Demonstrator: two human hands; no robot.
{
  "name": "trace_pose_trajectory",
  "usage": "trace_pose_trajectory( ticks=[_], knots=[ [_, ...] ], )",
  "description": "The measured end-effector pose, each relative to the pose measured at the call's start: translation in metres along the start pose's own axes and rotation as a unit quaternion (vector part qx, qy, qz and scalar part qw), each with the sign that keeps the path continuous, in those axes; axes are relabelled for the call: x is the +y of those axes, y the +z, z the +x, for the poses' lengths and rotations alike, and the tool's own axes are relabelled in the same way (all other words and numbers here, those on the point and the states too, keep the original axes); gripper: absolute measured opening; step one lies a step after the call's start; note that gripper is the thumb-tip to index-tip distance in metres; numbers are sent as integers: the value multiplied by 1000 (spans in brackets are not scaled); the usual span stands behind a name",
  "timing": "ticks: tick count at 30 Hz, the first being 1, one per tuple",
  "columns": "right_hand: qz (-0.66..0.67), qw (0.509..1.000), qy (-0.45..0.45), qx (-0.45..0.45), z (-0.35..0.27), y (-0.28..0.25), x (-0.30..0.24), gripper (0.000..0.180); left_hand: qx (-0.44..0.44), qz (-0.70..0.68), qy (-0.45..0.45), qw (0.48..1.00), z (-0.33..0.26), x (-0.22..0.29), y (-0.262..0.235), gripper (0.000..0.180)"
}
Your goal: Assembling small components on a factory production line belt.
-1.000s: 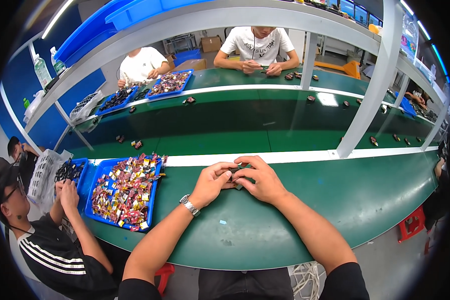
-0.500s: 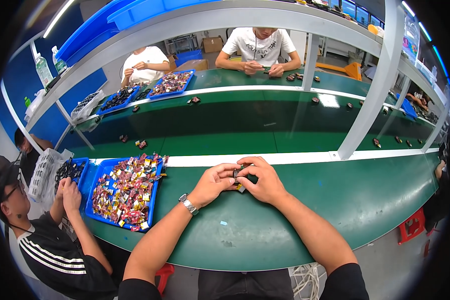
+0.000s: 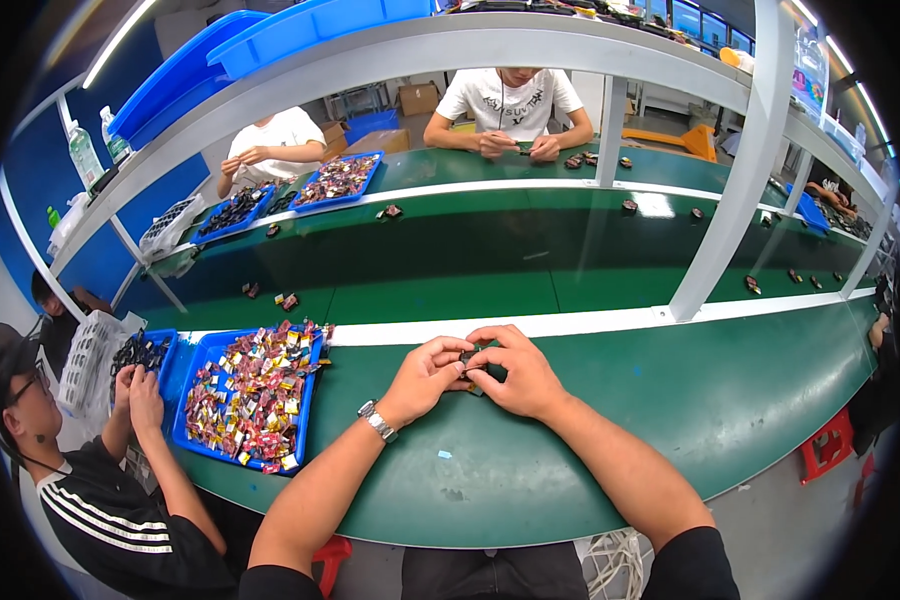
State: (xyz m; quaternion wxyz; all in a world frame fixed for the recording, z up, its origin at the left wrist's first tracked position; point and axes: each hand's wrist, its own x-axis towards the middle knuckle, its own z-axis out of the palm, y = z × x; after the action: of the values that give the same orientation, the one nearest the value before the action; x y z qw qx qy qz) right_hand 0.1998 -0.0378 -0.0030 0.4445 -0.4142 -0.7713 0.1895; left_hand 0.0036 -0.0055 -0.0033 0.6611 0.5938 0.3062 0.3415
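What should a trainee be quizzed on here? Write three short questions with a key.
1. True or false: the left hand and right hand pinch one small dark part between them.
2. The blue tray of colourful pieces lies: A) to the person's left, B) to their right, C) on the top shelf.
3. Fill in: the wristwatch sits on the ___ wrist.
Key: 1 true; 2 A; 3 left.
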Motion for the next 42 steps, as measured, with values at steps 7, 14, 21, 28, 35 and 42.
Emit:
trace_pose_trajectory(
  ticks=[7,14,21,28,35,42],
  knots=[
    [-47,998,-23,30,-1,3,-4,10,-4,-26,-5,1000,1,-2,-3,29],
    [-32,999,7,18,-2,3,-6,15,-15,-37,-2,999,2,-6,-6,28],
    [-37,999,6,34,-3,6,-5,16,-14,-38,4,999,2,-8,-7,28],
    [-29,999,3,45,-3,9,-3,16,-1,-43,4,999,3,-7,-5,28],
    [-22,998,13,56,-5,11,-5,18,6,-57,3,998,1,-8,-3,29],
    [-18,998,27,54,-6,10,-6,20,-11,-87,-17,996,1,-8,-10,31]
  ],
)
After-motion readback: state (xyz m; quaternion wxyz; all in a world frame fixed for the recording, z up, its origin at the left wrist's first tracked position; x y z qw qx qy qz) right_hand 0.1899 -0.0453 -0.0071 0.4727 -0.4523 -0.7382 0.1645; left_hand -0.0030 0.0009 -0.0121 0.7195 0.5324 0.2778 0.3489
